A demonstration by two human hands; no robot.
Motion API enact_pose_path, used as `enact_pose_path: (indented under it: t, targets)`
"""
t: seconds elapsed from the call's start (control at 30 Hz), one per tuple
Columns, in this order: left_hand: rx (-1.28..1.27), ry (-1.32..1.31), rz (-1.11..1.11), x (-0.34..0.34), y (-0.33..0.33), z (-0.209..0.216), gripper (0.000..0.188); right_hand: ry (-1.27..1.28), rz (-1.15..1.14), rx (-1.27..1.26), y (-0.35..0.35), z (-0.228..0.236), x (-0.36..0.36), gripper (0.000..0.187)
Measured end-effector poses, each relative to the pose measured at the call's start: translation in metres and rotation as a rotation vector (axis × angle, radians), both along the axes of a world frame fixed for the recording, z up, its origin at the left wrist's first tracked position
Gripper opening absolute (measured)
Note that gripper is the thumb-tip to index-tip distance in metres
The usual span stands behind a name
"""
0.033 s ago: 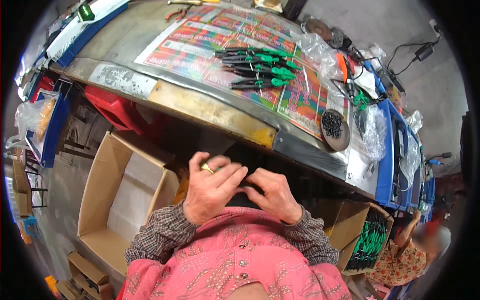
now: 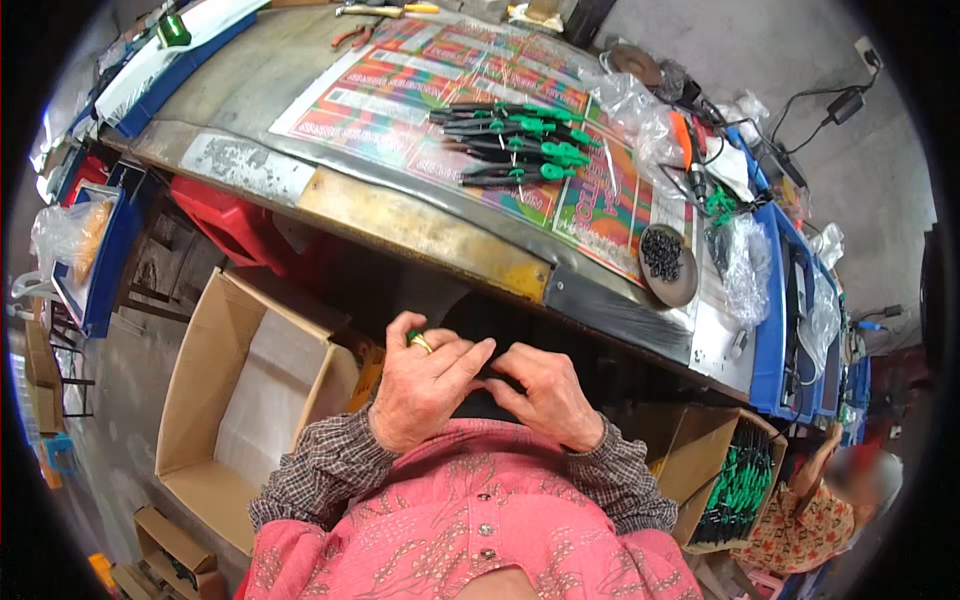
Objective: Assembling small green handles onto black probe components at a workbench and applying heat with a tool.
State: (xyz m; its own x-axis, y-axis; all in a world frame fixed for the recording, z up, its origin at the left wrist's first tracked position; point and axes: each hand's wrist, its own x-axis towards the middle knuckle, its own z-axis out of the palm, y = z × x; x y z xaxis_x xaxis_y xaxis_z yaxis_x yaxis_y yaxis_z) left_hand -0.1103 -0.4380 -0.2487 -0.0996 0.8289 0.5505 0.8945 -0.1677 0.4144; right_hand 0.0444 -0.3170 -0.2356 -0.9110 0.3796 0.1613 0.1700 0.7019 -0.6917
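Observation:
My left hand (image 2: pixel 425 385), with a yellow ring on one finger, is held below the table's front edge with its fingers curled inward. A small bit of green (image 2: pixel 414 338) shows by those fingers; what it belongs to is hidden. Close beside it, my right hand (image 2: pixel 548 392) is closed too, thumb and fingers bent toward the left hand. Whatever lies between the two hands is dark and cannot be made out. Beyond them, several slim black pieces with green ends (image 2: pixel 520 145) lie in a row on a colourful printed sheet (image 2: pixel 370 100) on the table.
A round dish (image 2: pixel 678 288) of small black parts sits near the table's front edge. An open cardboard box (image 2: pixel 190 400) stands at my left. Another box (image 2: pixel 690 455) at my right holds black-and-green pieces. Blue trays (image 2: pixel 775 350) line the table's right end; a person (image 2: pixel 800 520) sits beyond.
The fingers of my left hand, blurred before, are now sharper and have shifted slightly, with more of the green bit showing. My right hand stays almost in place.

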Motion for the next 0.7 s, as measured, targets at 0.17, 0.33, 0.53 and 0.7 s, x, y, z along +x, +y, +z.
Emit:
enact_pose_path:
  t: [0.17,0.33,0.53,0.7]
  targets:
    - [-0.048,-0.308,-0.141,-0.004,-0.004,-0.006,0.042,-0.083,0.038,-0.024,0.000,0.010,0.007,0.018]
    - [-0.174,-0.541,-0.265,-0.003,-0.003,-0.009,0.032,-0.037,0.057,-0.079,0.007,0.019,0.007,0.020]
    - [-0.377,-1.209,-0.119,0.001,-0.007,-0.013,0.012,0.189,-0.306,-0.536,0.005,0.016,0.005,0.050]
    - [-0.295,-1.558,-0.127,0.005,-0.004,-0.032,0.014,0.103,-0.247,-0.623,-0.007,-0.005,0.007,0.023]
